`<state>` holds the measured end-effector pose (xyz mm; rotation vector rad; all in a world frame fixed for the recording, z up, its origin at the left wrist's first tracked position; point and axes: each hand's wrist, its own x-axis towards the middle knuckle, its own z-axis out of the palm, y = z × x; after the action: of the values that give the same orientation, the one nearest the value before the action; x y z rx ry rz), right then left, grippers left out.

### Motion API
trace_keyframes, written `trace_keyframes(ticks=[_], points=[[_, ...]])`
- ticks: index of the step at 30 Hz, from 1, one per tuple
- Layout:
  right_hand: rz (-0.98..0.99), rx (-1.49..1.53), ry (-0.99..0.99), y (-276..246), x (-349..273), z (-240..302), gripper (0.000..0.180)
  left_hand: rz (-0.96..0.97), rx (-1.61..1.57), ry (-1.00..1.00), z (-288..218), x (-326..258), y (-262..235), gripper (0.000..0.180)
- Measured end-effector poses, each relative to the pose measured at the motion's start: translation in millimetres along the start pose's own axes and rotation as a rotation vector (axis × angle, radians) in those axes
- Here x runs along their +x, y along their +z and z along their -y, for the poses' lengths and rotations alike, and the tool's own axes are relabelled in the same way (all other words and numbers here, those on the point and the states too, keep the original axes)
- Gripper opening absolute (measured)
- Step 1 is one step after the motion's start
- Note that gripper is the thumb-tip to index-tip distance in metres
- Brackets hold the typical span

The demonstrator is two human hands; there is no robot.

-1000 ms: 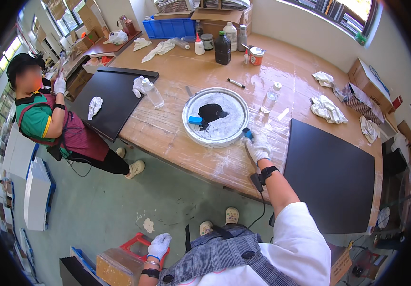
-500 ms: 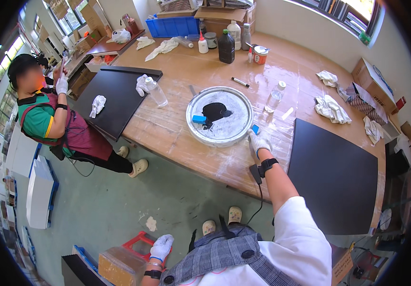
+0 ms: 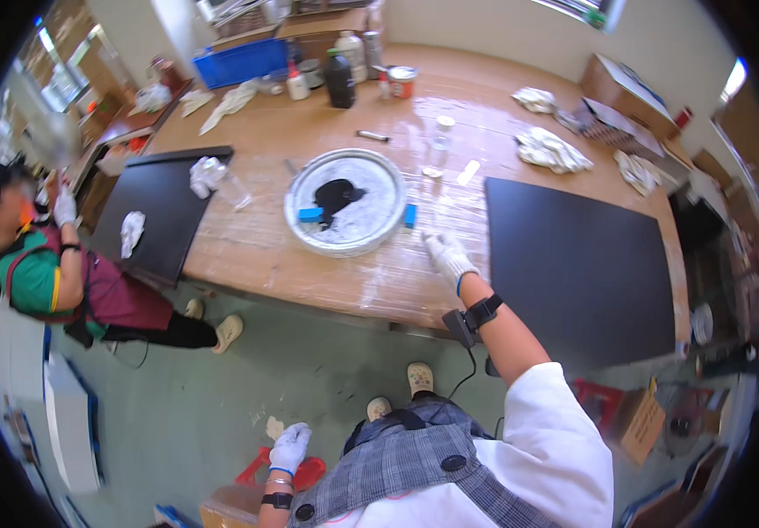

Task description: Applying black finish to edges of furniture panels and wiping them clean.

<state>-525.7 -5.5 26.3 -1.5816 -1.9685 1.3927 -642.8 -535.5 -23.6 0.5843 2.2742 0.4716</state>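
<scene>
My right hand, in a white glove, hovers over or rests on the wrapped table, fingers stretched out and holding nothing. A small blue block, seemingly a sponge, lies on the table just beyond its fingertips, beside a round grey-white lid or tray. Inside the raised rim is a puddle of black liquid, and a second blue block sits at its edge. My left hand, also gloved, hangs low at my side with fingers curled, and nothing shows in it.
A dark panel covers the table's right part; another dark panel lies left. A clear bottle, a marker and crumpled cloths are around. A co-worker stands left. Near my left hand is a red stool.
My right hand has drawn away from the blue block beside the tray and moved back toward me, leaving the block on the table. My head view has turned, shifting the table leftward.
</scene>
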Motion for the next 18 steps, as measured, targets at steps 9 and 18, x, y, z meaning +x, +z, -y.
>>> trace_keyframes(ticks=[9,18], points=[[0.451,1.043,0.247,-96,-207,-108,0.029,0.061,0.083,0.443,-76,99,-8,0.033],[-0.462,1.571,0.458,-158,-299,-285,0.043,0.151,0.275,0.997,-253,86,72,0.051]])
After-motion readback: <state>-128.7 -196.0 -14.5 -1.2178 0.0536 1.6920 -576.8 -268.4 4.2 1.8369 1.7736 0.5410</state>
